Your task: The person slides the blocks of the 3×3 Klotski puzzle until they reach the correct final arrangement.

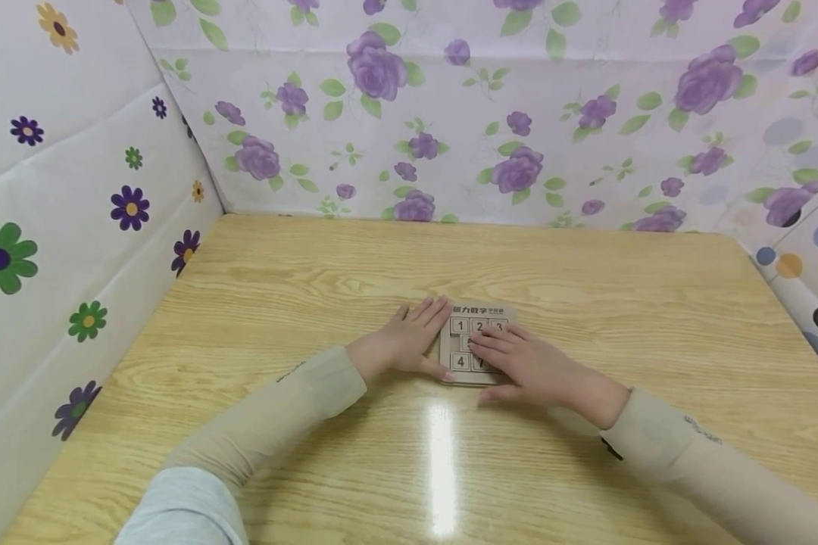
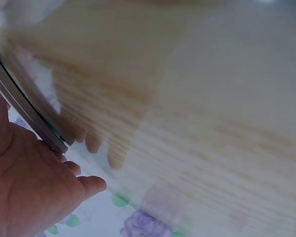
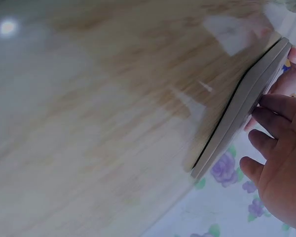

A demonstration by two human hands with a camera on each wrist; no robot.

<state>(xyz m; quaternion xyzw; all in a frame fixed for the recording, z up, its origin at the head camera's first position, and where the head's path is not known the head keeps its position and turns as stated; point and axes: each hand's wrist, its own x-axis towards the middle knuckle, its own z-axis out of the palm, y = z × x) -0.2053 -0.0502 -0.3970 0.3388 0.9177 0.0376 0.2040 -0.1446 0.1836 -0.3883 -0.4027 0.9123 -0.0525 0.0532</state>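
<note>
A sliding number puzzle [image 1: 484,311] with a title strip and framed digit tiles lies flat on the table. My left hand [image 1: 416,337] rests along its left edge, fingers extended away from me and thumb by the near left corner. Over the tiles on the right side lies my right hand [image 1: 532,367], its fingertips on the middle rows and its thumb off the near edge. Tiles 1, 2, 3, 4 and 7 show at least partly; fingers cover others. A gap appears below the 1. Both wrist views catch the board edge-on, beside the left palm [image 2: 34,182] and under the right fingers [image 3: 274,116].
The wood-grain table [image 1: 354,265] is glossy, with a bright light streak near me. A cloth with purple flowers [image 1: 450,113] hangs behind it. A daisy-patterned cloth [image 1: 95,197] lines the left, and a dotted cloth [image 1: 811,280] the right.
</note>
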